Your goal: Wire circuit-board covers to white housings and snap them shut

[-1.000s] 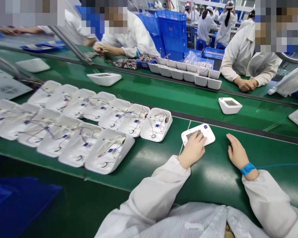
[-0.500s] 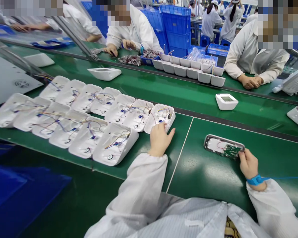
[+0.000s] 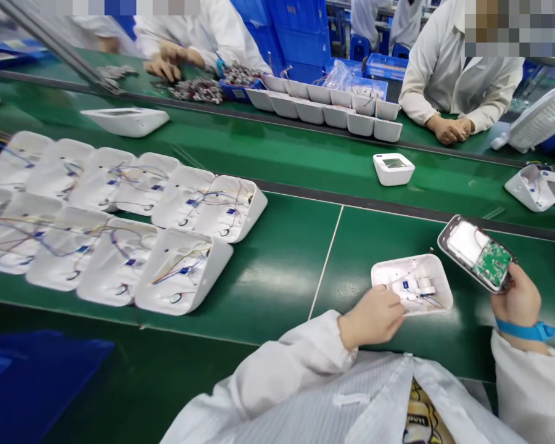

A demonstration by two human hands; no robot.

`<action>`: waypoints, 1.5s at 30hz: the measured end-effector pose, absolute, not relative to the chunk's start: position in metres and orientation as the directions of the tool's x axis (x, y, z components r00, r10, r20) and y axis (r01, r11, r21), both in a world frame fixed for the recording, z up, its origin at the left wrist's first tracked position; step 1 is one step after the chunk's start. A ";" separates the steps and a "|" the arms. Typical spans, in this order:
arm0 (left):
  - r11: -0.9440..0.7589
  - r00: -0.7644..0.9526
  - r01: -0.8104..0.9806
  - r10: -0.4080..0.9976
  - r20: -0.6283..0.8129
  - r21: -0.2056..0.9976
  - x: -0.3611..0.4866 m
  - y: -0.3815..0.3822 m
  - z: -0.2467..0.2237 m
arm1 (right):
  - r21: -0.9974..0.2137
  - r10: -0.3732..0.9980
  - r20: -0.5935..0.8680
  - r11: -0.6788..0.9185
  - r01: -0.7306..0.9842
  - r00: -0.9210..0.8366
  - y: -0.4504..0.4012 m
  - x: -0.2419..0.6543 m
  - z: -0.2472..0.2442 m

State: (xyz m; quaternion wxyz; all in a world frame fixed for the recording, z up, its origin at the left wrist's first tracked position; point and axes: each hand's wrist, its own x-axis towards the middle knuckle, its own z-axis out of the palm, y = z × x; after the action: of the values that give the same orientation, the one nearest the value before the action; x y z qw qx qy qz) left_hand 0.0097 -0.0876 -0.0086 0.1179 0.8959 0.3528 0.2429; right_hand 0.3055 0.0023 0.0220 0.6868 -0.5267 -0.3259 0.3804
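In front of me on the green bench, my left hand (image 3: 374, 316) grips the near left edge of a white plastic housing (image 3: 416, 271). Its open side faces up and shows wires, a small blue connector and a pale cylindrical part. My right hand (image 3: 520, 295) holds a front cover (image 3: 460, 237) by its lower right end, tilted, inner side towards me. A green circuit board (image 3: 493, 265) and a white panel show inside that cover. The cover is raised just beyond and right of the housing, apart from it. A blue wrist strap (image 3: 527, 330) circles my right wrist.
Rows of wired white housings (image 3: 185, 271) fill the bench's left. Beyond a dark rail runs a green conveyor (image 3: 296, 154) carrying a white device with a screen (image 3: 394, 169). Co-workers (image 3: 462, 80) sit across, near a double row of white housings (image 3: 314, 111) and blue crates (image 3: 300, 49).
My left hand has brought the end housing of the back row rightward, in front of me. My right hand has lifted and tilted the front cover. The camera view has shifted.
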 end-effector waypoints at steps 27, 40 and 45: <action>0.480 0.550 -0.691 0.834 -0.039 0.541 -0.036 -0.078 0.046 | -0.197 0.972 0.076 0.232 0.952 -0.221 0.013 0.208 0.093; 0.078 0.095 -0.589 0.995 -0.026 0.804 -0.033 -0.071 0.045 | -0.529 0.804 0.055 0.527 0.665 -0.593 -0.030 0.195 0.107; 0.084 0.209 -0.566 0.977 0.044 0.820 -0.015 -0.070 0.041 | -0.694 0.733 0.083 0.528 0.489 -0.675 -0.055 0.190 0.119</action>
State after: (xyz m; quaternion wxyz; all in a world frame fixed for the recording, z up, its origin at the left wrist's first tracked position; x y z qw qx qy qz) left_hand -0.0152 -0.0702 0.0412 0.6826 0.3724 0.2758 0.5651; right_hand 0.1895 -0.0547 0.1193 0.1860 -0.3579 -0.8542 0.3281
